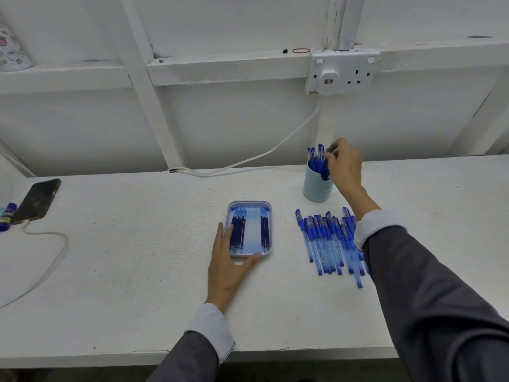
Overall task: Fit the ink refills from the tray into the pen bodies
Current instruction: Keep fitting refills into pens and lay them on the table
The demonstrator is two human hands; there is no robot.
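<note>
Ink refills [238, 232] lie in the little tray [249, 203] in the middle of the table [137, 271]. Dark ones sit along the left and right sides, and the middle looks pale. The left hand [228, 268] rests at the tray's near left corner. Its fingers [226, 235] are straight along the left side, and the thumb [252, 259] lies along the near edge. It is not gripping. I think it is there to stop the tray from sliding.

The right hand [345, 166] is up at the blue cup [315, 188], further back on the right. Its fingers are curled at the standing pens [315, 154] there and seem to pinch one near the top. The cup keeps those pens upright and apart from the others.

A bunch of pen bodies [325, 238] lies flat on the table just right of the tray, partly under the right sleeve. They are near the refills, so both are easy to reach. I cannot tell which pens already have a refill inside.

A phone [38, 199] lies far off to the left.
</note>
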